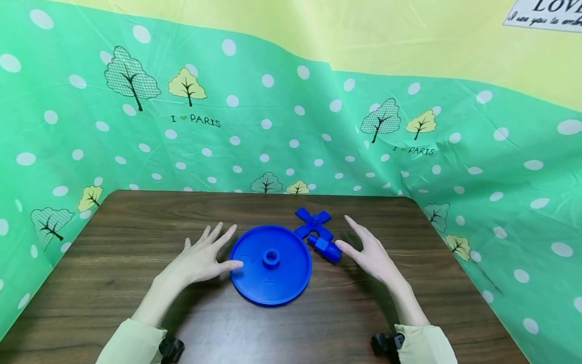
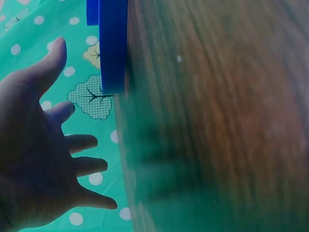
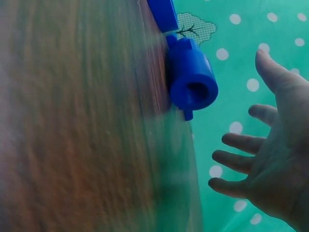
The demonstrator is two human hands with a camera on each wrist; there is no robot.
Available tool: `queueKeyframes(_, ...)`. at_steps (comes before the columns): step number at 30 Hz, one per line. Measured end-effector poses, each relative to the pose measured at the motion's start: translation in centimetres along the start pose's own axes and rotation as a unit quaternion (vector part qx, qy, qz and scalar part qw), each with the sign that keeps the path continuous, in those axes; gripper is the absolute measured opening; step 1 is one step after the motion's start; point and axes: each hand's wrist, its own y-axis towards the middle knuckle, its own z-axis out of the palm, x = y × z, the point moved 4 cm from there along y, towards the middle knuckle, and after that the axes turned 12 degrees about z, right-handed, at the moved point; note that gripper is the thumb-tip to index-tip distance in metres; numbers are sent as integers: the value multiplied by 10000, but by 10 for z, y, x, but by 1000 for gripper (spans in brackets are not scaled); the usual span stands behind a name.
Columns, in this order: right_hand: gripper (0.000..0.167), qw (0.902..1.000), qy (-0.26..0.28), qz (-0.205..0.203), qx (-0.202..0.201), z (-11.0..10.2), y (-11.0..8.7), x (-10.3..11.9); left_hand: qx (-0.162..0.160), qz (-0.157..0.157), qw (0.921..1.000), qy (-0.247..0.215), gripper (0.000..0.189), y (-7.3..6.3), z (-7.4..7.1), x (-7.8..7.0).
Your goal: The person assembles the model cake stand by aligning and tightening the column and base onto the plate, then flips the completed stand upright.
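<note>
A round blue disc with a raised rim and a hollow hub lies flat on the table. Beyond its right edge is a blue four-armed cross piece. Just in front of the cross lies a blue cylindrical piece on its side; the right wrist view shows the round opening in its end. My left hand is over the disc's left side with fingers spread, its thumb overlapping the rim. To the right of the cylinder, my right hand hovers with fingers extended and holds nothing.
The dark wood-grain table has rounded far corners. Behind it and at both sides hangs a green and yellow cloth printed with dots and trees. A black strap mount sits on each wrist by the sleeve cuffs.
</note>
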Motion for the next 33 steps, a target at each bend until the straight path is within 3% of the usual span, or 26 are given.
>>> queueKeyframes(15,82,9991,357,-18,215,21,-7,7,299,-92,9994,-116,98,-2,8,0)
queueKeyframes(33,74,9988,473,112,-10,26,-16,11,638,-207,9973,-299,102,-1,16,-11)
